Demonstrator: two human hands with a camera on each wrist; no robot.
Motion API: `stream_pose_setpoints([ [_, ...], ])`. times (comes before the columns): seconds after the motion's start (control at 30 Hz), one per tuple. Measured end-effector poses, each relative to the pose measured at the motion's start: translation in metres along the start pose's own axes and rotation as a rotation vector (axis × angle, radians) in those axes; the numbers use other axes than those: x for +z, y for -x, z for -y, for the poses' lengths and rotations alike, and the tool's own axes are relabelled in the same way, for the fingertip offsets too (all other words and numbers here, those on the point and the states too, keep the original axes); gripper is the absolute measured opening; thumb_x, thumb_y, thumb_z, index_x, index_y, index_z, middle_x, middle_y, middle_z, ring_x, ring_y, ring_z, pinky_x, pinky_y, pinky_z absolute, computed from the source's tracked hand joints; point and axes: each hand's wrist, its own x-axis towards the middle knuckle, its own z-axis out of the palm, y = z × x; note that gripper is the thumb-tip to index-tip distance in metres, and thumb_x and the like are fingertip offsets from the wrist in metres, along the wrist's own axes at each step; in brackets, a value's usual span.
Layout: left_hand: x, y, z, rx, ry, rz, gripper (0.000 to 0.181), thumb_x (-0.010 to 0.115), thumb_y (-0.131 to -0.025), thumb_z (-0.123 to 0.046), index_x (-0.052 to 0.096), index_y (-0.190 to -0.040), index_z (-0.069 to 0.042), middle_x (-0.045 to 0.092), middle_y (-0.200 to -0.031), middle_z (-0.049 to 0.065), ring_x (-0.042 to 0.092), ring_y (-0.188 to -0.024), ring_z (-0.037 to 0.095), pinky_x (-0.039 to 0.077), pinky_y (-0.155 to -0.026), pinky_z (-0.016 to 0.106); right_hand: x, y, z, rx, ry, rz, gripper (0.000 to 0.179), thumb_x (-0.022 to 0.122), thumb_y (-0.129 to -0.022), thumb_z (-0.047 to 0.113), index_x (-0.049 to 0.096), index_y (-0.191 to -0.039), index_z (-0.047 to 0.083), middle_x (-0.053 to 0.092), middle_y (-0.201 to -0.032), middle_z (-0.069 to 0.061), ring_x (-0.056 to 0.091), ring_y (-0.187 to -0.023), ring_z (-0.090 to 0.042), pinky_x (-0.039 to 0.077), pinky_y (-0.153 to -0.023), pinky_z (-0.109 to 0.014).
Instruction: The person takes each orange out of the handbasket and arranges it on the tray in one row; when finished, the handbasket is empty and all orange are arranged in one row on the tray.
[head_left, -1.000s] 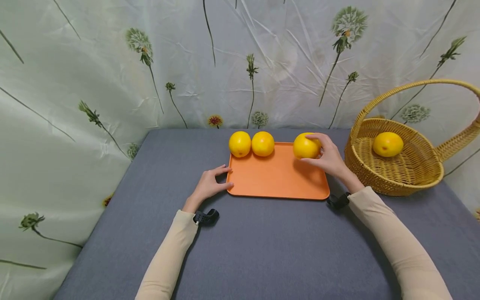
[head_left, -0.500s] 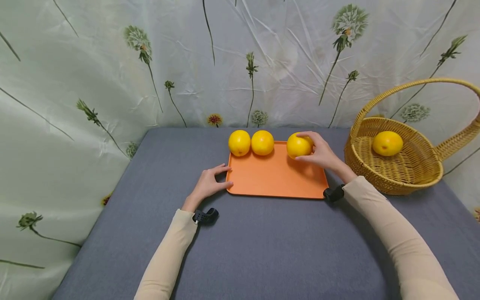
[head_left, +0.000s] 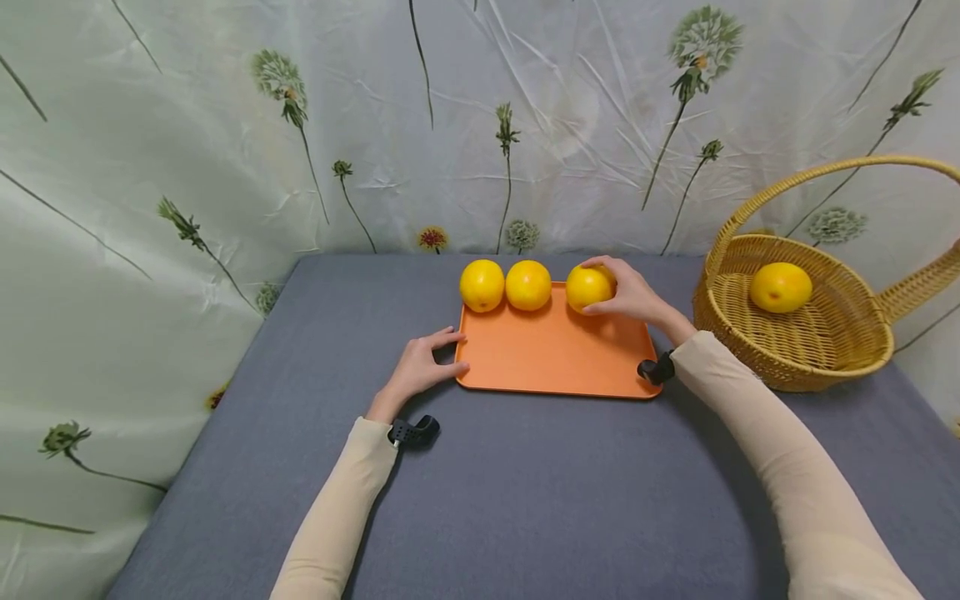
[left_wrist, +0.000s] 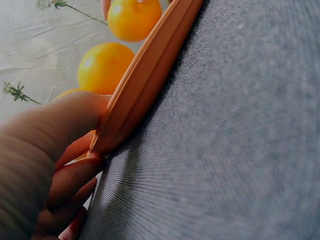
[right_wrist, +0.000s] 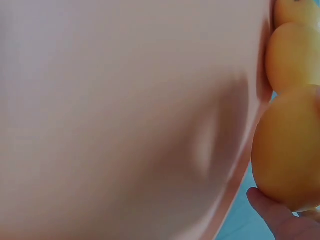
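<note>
An orange rectangular tray (head_left: 555, 358) lies on the table, with two yellow-orange oranges (head_left: 482, 286) side by side at its back left corner. My right hand (head_left: 630, 292) holds another orange (head_left: 587, 288) between thumb and fingers above the tray's back edge, a small gap from the other two. In the right wrist view the held orange (right_wrist: 290, 150) is close to its neighbour, with one fingertip (right_wrist: 260, 197) against its side. My left hand (head_left: 420, 367) grips the tray's left end; in the left wrist view its thumb (left_wrist: 90, 107) lies on the rim and the fingers are partly hidden.
A wicker basket (head_left: 750, 354) with a tall arched handle stands at the right, one more orange (head_left: 781, 287) inside it. A grey cloth (head_left: 525, 492) covers the table. Behind hangs a pale curtain (head_left: 420, 192) printed with dandelions.
My right hand has carried the orange leftward over the tray, nearer to the other two oranges. The left hand has stayed at the tray's left end.
</note>
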Motion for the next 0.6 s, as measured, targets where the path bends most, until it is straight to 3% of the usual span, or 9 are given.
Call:
stream_pose_setpoints([
  [0.2,0.0001,0.0009,-0.001,-0.005,0.008,0.002,0.054,0.077,-0.076,-0.031,0.062,-0.125,-0.014,0.052,-0.139,0.014,0.047,-0.132,0.03,0.037,-0.109,0.047,0.0068,-0.0071,-0.0052,0.007,-0.036,0.052,0.067,0.077,-0.076,0.016,0.044,-0.135,0.013,0.041,-0.138,-0.018,0.042,-0.12,-0.036,0.036,-0.098,-0.055],
  [0.4,-0.0007,-0.0002,-0.0016,-0.017,0.015,0.003,0.054,0.077,-0.076,-0.03,0.062,-0.125,-0.014,0.051,-0.139,0.014,0.047,-0.132,0.029,0.036,-0.11,0.047,0.0054,-0.0077,-0.0087,0.029,-0.063,0.11,0.08,0.074,-0.079,0.017,0.03,-0.145,0.013,0.029,-0.148,-0.02,0.036,-0.128,-0.038,0.032,-0.104,-0.058],
  [0.6,-0.0011,-0.0008,-0.0011,-0.013,0.016,-0.002,0.053,0.078,-0.075,-0.03,0.063,-0.124,-0.014,0.052,-0.139,0.014,0.047,-0.132,0.029,0.036,-0.11,0.046,0.0032,-0.0056,-0.0108,0.061,0.036,0.086,0.083,0.076,-0.078,0.023,0.031,-0.146,0.014,0.038,-0.135,-0.024,0.036,-0.113,-0.035,0.035,-0.088,-0.047],
])
